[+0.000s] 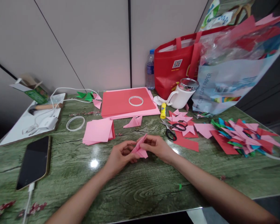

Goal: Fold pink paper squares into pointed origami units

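A small piece of folded pink paper [142,152] is held between both hands, just above the green wood-patterned table. My left hand [121,155] pinches its left side, thumb in front and fingers curled behind. On the right side, my right hand [156,147] grips the paper between thumb and fingers. One flap of it points up between the hands. Behind the hands lies another folded pink piece [133,122]. Left of them sits a stack of pink paper squares [98,131] with red ones showing beneath. Black-handled scissors [174,129] rest to the right, beyond my right hand.
Red and pink sheets [121,101] lie at the back with a white ring [135,100] on top. A glue stick [163,111], mug [183,95], red bag [172,67] and colourful folded-paper pile [245,137] stand rightward. A phone [34,161] charges at left.
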`<state>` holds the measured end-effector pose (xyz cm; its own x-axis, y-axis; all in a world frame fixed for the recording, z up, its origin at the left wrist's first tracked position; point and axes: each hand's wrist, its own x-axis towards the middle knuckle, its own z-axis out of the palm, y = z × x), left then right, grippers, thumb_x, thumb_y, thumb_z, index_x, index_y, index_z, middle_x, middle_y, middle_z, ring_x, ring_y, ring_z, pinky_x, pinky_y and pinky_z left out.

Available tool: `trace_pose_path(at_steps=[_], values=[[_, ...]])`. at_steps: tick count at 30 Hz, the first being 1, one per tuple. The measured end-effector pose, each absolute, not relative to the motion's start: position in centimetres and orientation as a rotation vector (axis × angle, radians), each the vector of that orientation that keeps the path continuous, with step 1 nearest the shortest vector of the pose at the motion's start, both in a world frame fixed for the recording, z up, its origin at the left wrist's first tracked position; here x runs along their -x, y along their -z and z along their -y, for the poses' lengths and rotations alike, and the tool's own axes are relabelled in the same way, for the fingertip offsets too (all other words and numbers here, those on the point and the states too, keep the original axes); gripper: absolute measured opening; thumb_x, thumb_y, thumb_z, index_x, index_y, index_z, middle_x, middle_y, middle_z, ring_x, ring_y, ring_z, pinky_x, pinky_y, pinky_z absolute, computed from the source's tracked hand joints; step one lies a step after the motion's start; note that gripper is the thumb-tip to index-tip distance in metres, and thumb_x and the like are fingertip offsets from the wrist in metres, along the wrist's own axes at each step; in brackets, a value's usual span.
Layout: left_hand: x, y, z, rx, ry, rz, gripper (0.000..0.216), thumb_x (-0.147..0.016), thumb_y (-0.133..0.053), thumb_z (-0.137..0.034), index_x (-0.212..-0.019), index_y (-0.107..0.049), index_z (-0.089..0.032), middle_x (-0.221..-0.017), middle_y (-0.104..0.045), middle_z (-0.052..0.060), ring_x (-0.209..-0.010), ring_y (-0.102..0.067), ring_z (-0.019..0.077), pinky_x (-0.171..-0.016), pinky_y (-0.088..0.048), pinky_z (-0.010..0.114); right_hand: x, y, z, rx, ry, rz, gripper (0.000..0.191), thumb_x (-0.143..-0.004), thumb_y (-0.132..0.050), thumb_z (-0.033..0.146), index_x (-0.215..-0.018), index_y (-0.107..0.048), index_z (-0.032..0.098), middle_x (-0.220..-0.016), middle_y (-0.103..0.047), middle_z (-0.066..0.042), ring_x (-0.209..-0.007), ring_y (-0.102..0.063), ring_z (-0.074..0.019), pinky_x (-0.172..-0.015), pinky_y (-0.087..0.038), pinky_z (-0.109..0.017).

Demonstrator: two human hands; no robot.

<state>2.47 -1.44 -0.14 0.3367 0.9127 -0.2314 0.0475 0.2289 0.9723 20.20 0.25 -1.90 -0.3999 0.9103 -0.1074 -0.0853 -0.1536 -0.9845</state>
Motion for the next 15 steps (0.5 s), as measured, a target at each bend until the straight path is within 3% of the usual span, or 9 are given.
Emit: trace_pose_path(at_steps=[5,11,15], values=[[-2.27,0.51,1.25,-1.380,-0.783,-1.161,0.026,-0.077,-0.057,-0.036,-0.092,-0.061,-0.014,-0.068,-0.064,0.001,-0.052,-0.059,0.0137,-0.049,-0.045,0.023,-20.21,2.27,-0.30,0.961,-1.752,1.241,0.033,-0.063,-0.075,0.032,-0.090,-0.064,0.017,-0.088,-0.067,-0.002,-0.081,-0.062,-0.0161,-0.081,-0.048,-0.033],[-2.24,0.47,1.17,-1.460,-0.823,-1.177,0.022,-0.078,-0.054,-0.035,-0.081,-0.063,-0.014,-0.063,-0.061,0.000,-0.053,-0.054,0.0122,-0.048,-0.039,0.021,-20.15,2.45,-0.39,0.945,-1.743,1.158,0.039,-0.055,-0.080,0.030,-0.086,-0.059,0.016,-0.086,-0.064,-0.002,-0.075,-0.061,-0.0131,-0.074,-0.049,-0.029],[-2.31,0.52,1.23,-1.345,-0.885,-1.175,0.034,-0.074,-0.060,-0.031,-0.104,-0.053,-0.016,-0.073,-0.063,0.001,-0.061,-0.058,0.0132,-0.051,-0.042,0.021,-20.13,2.29,-0.42,1.012,-1.706,1.130,0.039,-0.051,-0.082,0.025,-0.075,-0.052,0.017,-0.069,-0.060,0.003,-0.062,-0.056,-0.0091,-0.064,-0.047,-0.024]])
